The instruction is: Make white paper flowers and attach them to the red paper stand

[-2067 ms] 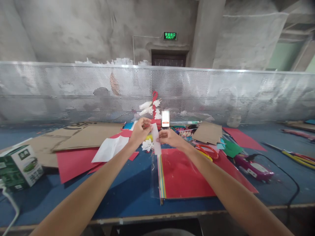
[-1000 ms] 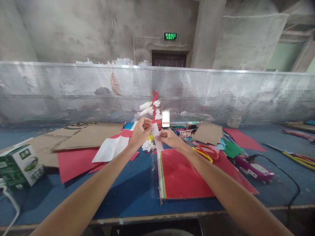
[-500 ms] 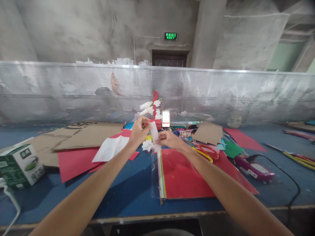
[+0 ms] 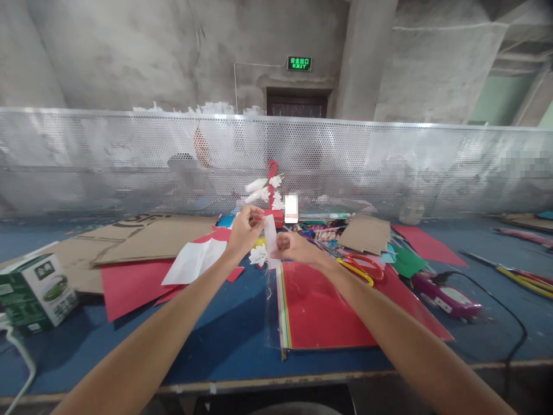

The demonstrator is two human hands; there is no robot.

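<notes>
A narrow white paper strip (image 4: 271, 237) hangs upright between my hands. My left hand (image 4: 245, 229) pinches its top end between thumb and fingertips. Lower down, the curled fingers of my right hand (image 4: 294, 248) close at its right edge; the fingertips are partly hidden. Just left of the strip's lower end lies a white paper flower (image 4: 258, 255). Behind my hands stands a red hooked stem (image 4: 272, 200) with white flowers and buds on it, rising from a red base (image 4: 276, 217). A phone with a lit screen (image 4: 291, 208) stands right of it.
Red paper sheets in a clear sleeve (image 4: 332, 311) lie in front of my right arm. Scissors (image 4: 360, 268), cardboard (image 4: 142, 239), white paper (image 4: 194, 262), a green-white box (image 4: 41, 291) and a purple corded device (image 4: 447, 297) lie around. A perforated metal screen (image 4: 345, 155) borders the table behind.
My right hand's fingers have shifted slightly and curled more along the strip's edge. The strip has straightened a little. My left hand stays almost in place.
</notes>
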